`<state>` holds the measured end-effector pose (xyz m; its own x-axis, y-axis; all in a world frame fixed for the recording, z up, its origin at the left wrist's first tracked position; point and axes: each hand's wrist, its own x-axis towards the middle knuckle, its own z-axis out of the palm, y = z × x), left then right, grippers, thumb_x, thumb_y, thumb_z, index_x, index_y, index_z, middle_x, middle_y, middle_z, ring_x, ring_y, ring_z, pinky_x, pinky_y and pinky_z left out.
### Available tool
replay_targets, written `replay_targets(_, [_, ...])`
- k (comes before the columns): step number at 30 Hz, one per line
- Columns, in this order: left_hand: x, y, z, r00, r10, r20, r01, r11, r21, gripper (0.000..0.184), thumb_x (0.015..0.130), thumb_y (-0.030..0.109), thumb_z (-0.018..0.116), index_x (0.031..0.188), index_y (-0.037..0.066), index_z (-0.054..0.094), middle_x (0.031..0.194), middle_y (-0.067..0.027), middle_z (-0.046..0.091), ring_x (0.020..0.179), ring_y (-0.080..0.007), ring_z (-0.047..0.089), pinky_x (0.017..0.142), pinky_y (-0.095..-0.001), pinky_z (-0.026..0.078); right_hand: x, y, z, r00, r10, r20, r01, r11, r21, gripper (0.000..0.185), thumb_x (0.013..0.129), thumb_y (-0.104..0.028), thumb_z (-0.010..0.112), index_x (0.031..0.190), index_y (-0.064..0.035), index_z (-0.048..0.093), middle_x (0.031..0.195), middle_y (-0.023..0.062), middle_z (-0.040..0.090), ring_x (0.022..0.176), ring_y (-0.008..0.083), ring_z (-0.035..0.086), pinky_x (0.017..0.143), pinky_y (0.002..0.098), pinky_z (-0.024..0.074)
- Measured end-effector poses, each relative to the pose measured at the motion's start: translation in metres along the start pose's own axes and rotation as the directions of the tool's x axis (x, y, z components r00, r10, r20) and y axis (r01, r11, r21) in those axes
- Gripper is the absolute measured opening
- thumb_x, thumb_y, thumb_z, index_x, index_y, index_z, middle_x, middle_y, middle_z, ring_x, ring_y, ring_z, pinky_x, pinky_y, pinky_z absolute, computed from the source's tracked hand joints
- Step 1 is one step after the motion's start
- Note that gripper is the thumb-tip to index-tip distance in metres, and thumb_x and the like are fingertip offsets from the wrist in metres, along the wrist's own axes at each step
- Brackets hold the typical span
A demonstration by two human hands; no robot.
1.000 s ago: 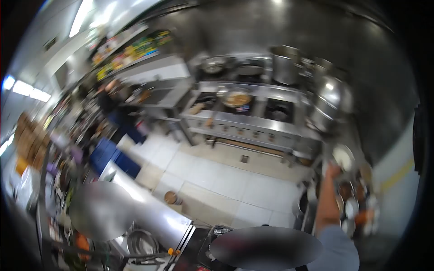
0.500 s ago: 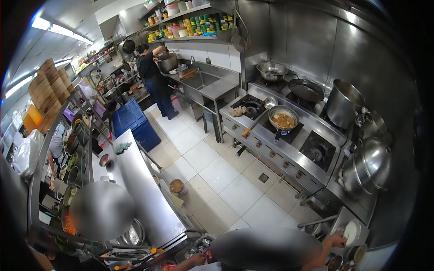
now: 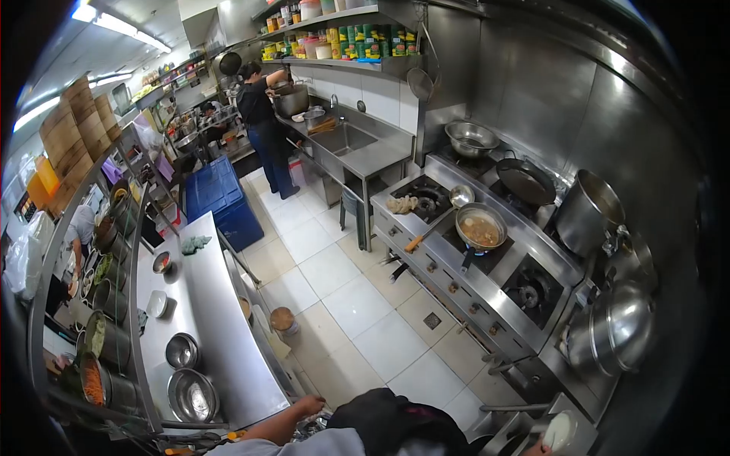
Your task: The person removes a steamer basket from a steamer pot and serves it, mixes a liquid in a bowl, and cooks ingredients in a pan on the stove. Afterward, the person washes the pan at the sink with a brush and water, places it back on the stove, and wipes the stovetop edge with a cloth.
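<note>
Well, right hand (image 3: 538,448) is reaching beside white-filled tub (image 3: 561,430), lower right; left hand (image 3: 309,405) is hovering bottom centre. Can't tell either grip. Holding tub level is probably avoiding spills.

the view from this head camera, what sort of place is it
Most likely a commercial kitchen: a pan of food sits over a lit burner on a steel range, and a shelf holds rows of cans.

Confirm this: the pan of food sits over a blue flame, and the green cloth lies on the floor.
Wrong place: the head view shows the green cloth on the steel counter. The pan of food does sit over a blue flame.
</note>
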<state>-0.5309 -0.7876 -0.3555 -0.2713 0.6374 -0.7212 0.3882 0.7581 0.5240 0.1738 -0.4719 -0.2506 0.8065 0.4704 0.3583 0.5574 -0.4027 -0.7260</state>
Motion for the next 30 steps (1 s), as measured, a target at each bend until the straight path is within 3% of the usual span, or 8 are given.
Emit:
replay_targets(5, [0.002, 0.017, -0.005, 0.999, 0.044, -0.033, -0.043, 0.999, 0.02, 0.048, 0.088, 0.025, 0.054, 0.13, 0.004, 0.064, 0.124, -0.0187, 0.069, 0.117, -0.0343, 0.064, 0.104, -0.0409, 0.048, -0.055, -0.004, 0.013, 0.973, -0.001, 0.231, -0.176, 0.647, 0.742, 0.024, 0.095, -0.015, 0.067, 0.103, 0.0082, 0.068, 0.086, 0.0151, 0.07, 0.073, 0.025, 0.063, 0.068, 0.0389, 0.0523])
replay_targets(8, [0.003, 0.051, -0.022, 0.999, 0.027, -0.019, -0.027, 1.0, 0.005, 0.048, 0.089, 0.025, 0.055, 0.13, 0.003, 0.063, 0.122, -0.0189, 0.069, 0.114, -0.0333, 0.066, 0.102, -0.0406, 0.049, -0.103, -0.151, -0.042, 0.793, -0.42, 0.442, 0.402, 0.905, 0.139, 0.034, 0.084, -0.016, 0.079, 0.106, 0.0073, 0.068, 0.088, 0.0156, 0.07, 0.073, 0.0248, 0.063, 0.068, 0.04, 0.0517])
replay_targets(9, [0.005, 0.064, -0.028, 0.999, -0.01, -0.049, 0.004, 0.991, -0.135, 0.047, 0.089, 0.024, 0.056, 0.131, 0.005, 0.063, 0.118, -0.0189, 0.071, 0.109, -0.0319, 0.068, 0.098, -0.0402, 0.051, -0.107, -0.136, -0.017, 0.765, -0.335, 0.55, 0.168, 0.929, 0.331, 0.035, 0.075, -0.016, 0.087, 0.096, 0.005, 0.068, 0.082, 0.0126, 0.068, 0.071, 0.0223, 0.063, 0.067, 0.0399, 0.0511])
replay_targets(11, [0.016, 0.098, -0.047, 0.992, 0.029, -0.126, -0.061, 0.963, -0.261, 0.047, 0.09, 0.021, 0.057, 0.134, 0.007, 0.06, 0.103, -0.0146, 0.072, 0.092, -0.0253, 0.07, 0.086, -0.0378, 0.054, -0.13, -0.148, 0.018, 0.604, -0.672, 0.428, 0.562, 0.74, 0.37, 0.029, 0.076, -0.019, 0.084, 0.083, 0.0012, 0.064, 0.076, 0.013, 0.067, 0.067, 0.0283, 0.062, 0.065, 0.0404, 0.0514])
replay_targets(16, [0.012, 0.235, -0.125, 0.848, 0.39, -0.36, -0.471, 0.866, -0.17, 0.037, 0.094, 0.013, 0.056, 0.131, 0.011, 0.063, 0.098, -0.0161, 0.073, 0.088, -0.0256, 0.071, 0.078, -0.0388, 0.056, -0.233, -0.201, 0.143, 0.332, -0.771, 0.544, 0.338, 0.635, 0.694, 0.054, 0.049, -0.02, 0.098, 0.074, -0.0081, 0.052, 0.106, 0.0178, 0.064, 0.095, 0.0328, 0.063, 0.069, 0.0438, 0.0523])
replay_targets(20, [0.004, 0.308, -0.194, 0.328, 0.792, -0.515, -0.8, 0.523, 0.295, 0.036, 0.093, 0.014, 0.062, 0.128, 0.012, 0.064, 0.093, -0.0124, 0.067, 0.084, -0.0318, 0.065, 0.081, -0.0445, 0.051, -0.337, -0.349, 0.161, -0.082, -0.865, 0.494, 0.121, 0.484, 0.867, 0.052, 0.052, -0.023, 0.096, 0.072, -0.0095, 0.05, 0.089, 0.0106, 0.06, 0.074, 0.0234, 0.057, 0.058, 0.0329, 0.0467])
replay_targets(27, [-0.012, 0.292, -0.318, 0.499, 0.615, -0.611, -0.362, 0.788, 0.498, 0.047, 0.09, 0.04, 0.064, 0.128, 0.013, 0.064, 0.091, -0.0164, 0.069, 0.085, -0.0374, 0.066, 0.075, -0.0476, 0.051, -0.557, -0.521, 0.167, -0.458, -0.889, 0.014, -0.231, 0.135, 0.963, 0.031, 0.065, -0.014, 0.092, 0.084, -0.0076, 0.068, 0.082, 0.0084, 0.07, 0.082, 0.0231, 0.069, 0.073, 0.0373, 0.0549])
replay_targets(30, [0.0, 0.24, -0.361, 0.507, 0.448, -0.736, -0.231, 0.893, 0.385, 0.033, 0.088, 0.042, 0.065, 0.099, 0.011, 0.071, 0.081, -0.0143, 0.07, 0.079, -0.0352, 0.069, 0.068, -0.0496, 0.052, -0.647, -0.563, 0.142, -0.64, -0.766, 0.052, -0.306, 0.316, 0.898, 0.05, 0.069, -0.025, 0.089, 0.108, -0.0044, 0.065, 0.109, 0.0157, 0.067, 0.102, 0.03, 0.067, 0.083, 0.0439, 0.0529])
